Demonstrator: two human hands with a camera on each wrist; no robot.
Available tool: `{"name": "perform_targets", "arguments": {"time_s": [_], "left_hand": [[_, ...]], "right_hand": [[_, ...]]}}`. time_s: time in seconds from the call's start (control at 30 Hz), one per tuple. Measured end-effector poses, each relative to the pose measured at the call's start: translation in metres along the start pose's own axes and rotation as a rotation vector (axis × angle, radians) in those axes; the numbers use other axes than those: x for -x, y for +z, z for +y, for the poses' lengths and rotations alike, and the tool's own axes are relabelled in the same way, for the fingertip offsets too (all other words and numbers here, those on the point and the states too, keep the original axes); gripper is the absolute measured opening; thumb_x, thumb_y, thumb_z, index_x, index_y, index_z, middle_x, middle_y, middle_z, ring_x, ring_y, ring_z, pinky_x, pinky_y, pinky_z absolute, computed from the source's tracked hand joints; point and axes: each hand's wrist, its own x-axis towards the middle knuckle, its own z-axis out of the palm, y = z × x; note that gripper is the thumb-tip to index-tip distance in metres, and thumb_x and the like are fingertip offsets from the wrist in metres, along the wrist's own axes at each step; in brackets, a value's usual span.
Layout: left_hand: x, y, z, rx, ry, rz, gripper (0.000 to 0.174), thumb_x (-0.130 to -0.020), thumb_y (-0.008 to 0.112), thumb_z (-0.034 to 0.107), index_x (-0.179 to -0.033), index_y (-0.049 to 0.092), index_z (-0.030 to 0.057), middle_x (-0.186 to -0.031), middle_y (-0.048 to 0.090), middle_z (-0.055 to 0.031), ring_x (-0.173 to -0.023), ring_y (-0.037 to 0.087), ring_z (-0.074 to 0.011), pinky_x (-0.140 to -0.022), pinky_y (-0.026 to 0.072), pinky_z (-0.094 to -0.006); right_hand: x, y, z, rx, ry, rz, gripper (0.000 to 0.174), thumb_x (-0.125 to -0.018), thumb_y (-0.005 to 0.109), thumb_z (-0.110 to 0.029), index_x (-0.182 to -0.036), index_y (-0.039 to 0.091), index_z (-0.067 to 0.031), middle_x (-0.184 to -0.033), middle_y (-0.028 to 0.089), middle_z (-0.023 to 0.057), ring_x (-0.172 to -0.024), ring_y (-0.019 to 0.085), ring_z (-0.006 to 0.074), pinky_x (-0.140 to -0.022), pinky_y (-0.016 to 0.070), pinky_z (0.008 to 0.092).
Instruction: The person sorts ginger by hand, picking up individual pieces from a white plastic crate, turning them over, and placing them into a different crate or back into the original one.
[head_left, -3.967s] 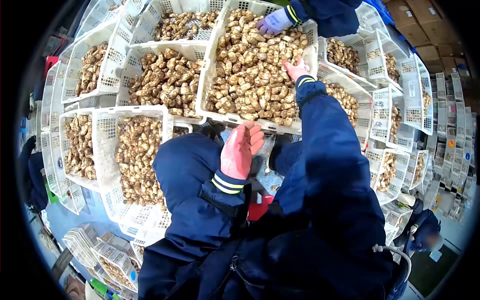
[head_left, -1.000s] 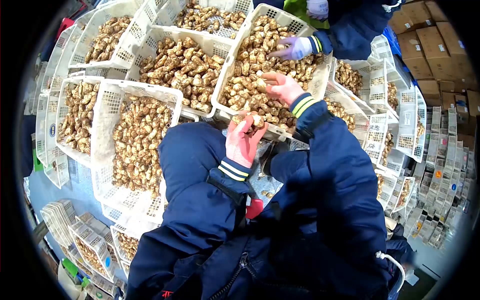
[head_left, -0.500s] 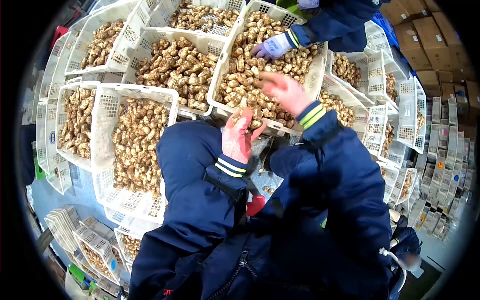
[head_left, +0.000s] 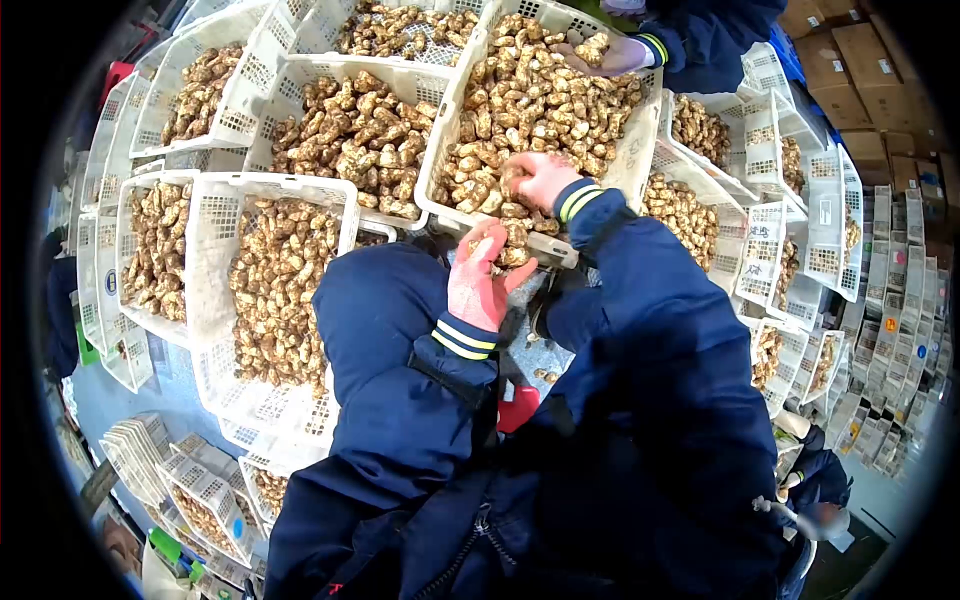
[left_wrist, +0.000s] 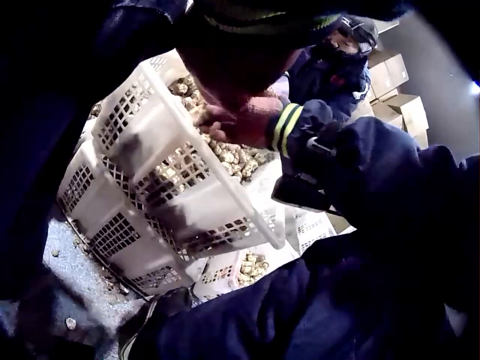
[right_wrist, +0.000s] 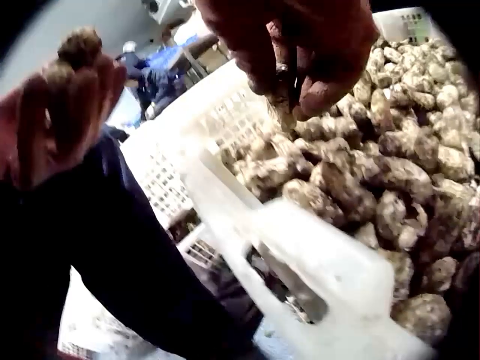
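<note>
Stubby brown-and-cream lumps, like small tubers (head_left: 540,100), fill the big white crate (head_left: 640,150) in front of me. At its near edge my left hand (head_left: 477,285) is turned palm up, its fingers curled round a few lumps (head_left: 514,247). My right hand (head_left: 542,182) reaches over the near part of the pile with its fingers bent down. In the right wrist view that hand (right_wrist: 307,56) pinches one lump (right_wrist: 281,112) just above the others, and the left hand (right_wrist: 64,112) holds lumps at its fingertips. The left wrist view shows the right hand (left_wrist: 251,124) over the crate's contents.
Another person's gloved hand (head_left: 615,57) holds a lump at the crate's far side. White crates of the same lumps stand left (head_left: 345,215) and right (head_left: 740,220). Cardboard boxes (head_left: 840,65) are stacked at the back right. My knee (head_left: 370,300) is below the crates.
The left hand, bare-palmed at first, now holds lumps. My right hand has moved back from the pile's middle to its near part. The other person's hand has lifted a lump.
</note>
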Motion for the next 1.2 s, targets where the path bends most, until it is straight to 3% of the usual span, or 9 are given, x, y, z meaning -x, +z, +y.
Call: {"name": "perform_targets", "arguments": {"time_s": [0.07, 0.2, 0.33, 0.6, 0.7, 0.93, 1.0, 1.07, 1.2], "left_hand": [[-0.001, 0.004, 0.002, -0.031, -0.017, -0.018, 0.029, -0.084, 0.050, 0.014, -0.113, 0.048, 0.0116, -0.109, 0.049, -0.0037, -0.098, 0.050, -0.0206, -0.081, 0.0464, -0.0481], [0.000, 0.006, 0.001, -0.005, -0.031, -0.074, 0.029, -0.085, 0.052, 0.017, -0.113, 0.048, 0.0107, -0.107, 0.050, -0.0035, -0.096, 0.051, -0.0211, -0.080, 0.0473, -0.0460], [0.001, 0.013, 0.001, -0.035, 0.035, -0.141, 0.030, -0.085, 0.055, 0.023, -0.112, 0.048, 0.0117, -0.105, 0.054, -0.0036, -0.094, 0.055, -0.0209, -0.078, 0.0485, -0.0448], [-0.001, 0.011, 0.001, 0.013, 0.024, -0.071, 0.028, -0.084, 0.056, 0.021, -0.109, 0.048, 0.0104, -0.099, 0.056, -0.0055, -0.093, 0.056, -0.0201, -0.077, 0.0489, -0.0444], [-0.001, 0.014, 0.005, -0.183, -0.043, -0.089, 0.030, -0.083, 0.057, 0.019, -0.109, 0.048, 0.0077, -0.097, 0.056, -0.0064, -0.089, 0.056, -0.0187, -0.074, 0.0498, -0.0422], [-0.005, 0.006, -0.010, -0.518, -0.099, -0.087, 0.032, -0.077, 0.059, 0.007, -0.108, 0.049, 0.0061, -0.090, 0.058, -0.0046, -0.075, 0.059, -0.0157, -0.066, 0.0514, -0.0356], [-0.007, 0.008, -0.021, -0.633, -0.100, -0.113, 0.032, -0.077, 0.059, 0.009, -0.107, 0.049, 0.0062, -0.091, 0.058, -0.0053, -0.079, 0.059, -0.0161, -0.066, 0.0514, -0.0362], [0.003, 0.025, -0.028, -0.489, -0.291, -0.124, 0.031, -0.079, 0.058, 0.013, -0.108, 0.049, 0.0061, -0.094, 0.057, -0.0067, -0.083, 0.058, -0.0172, -0.070, 0.0508, -0.0376], [0.006, 0.059, -0.084, -0.039, -0.243, -0.330, 0.033, -0.083, 0.057, 0.028, -0.109, 0.048, 0.0106, -0.105, 0.053, -0.0039, -0.098, 0.051, -0.0183, -0.086, 0.0429, -0.0399]], "right_hand": [[0.012, -0.021, 0.001, -0.572, -0.099, -0.008, 0.041, -0.076, 0.060, -0.012, -0.115, 0.051, -0.0054, -0.089, 0.057, 0.0032, -0.073, 0.051, 0.0066, -0.063, 0.0400, 0.0195], [0.061, -0.041, -0.029, -0.984, -0.205, -0.134, 0.047, -0.079, 0.060, -0.019, -0.119, 0.046, -0.0009, -0.088, 0.054, 0.0002, -0.078, 0.048, 0.0074, -0.069, 0.0391, 0.0202], [0.079, -0.037, -0.042, -0.851, -0.370, -0.168, 0.047, -0.078, 0.061, -0.020, -0.119, 0.047, -0.0017, -0.111, 0.052, 0.0048, -0.094, 0.047, 0.0104, -0.083, 0.0389, 0.0250], [0.087, -0.044, -0.052, -0.785, -0.317, -0.197, 0.039, -0.078, 0.058, -0.014, -0.115, 0.050, -0.0024, -0.102, 0.056, 0.0034, -0.090, 0.049, 0.0095, -0.080, 0.0396, 0.0228], [0.087, -0.045, -0.052, -0.577, -0.213, -0.188, 0.032, -0.076, 0.061, -0.014, -0.105, 0.054, -0.0018, -0.093, 0.058, 0.0028, -0.086, 0.052, 0.0093, -0.076, 0.0419, 0.0226], [0.102, -0.039, -0.027, -0.194, -0.351, -0.201, 0.031, -0.077, 0.054, -0.018, -0.107, 0.054, -0.0086, -0.098, 0.058, 0.0125, -0.091, 0.055, 0.0255, -0.080, 0.0428, 0.0327], [0.122, -0.044, -0.024, -0.039, -0.407, -0.075, 0.030, -0.077, 0.054, -0.018, -0.105, 0.055, -0.0091, -0.095, 0.059, 0.0123, -0.090, 0.056, 0.0273, -0.077, 0.0440, 0.0342], [0.144, -0.047, -0.015, 0.142, -0.384, 0.112, 0.028, -0.077, 0.054, -0.017, -0.103, 0.056, -0.0092, -0.091, 0.059, 0.0120, -0.085, 0.057, 0.0289, -0.074, 0.0456, 0.0349], [0.193, -0.079, 0.019, 0.043, 0.003, 0.397, 0.028, -0.077, 0.053, -0.012, -0.104, 0.055, -0.0082, -0.088, 0.060, 0.0137, -0.082, 0.059, 0.0266, -0.073, 0.0460, 0.0340]]}}
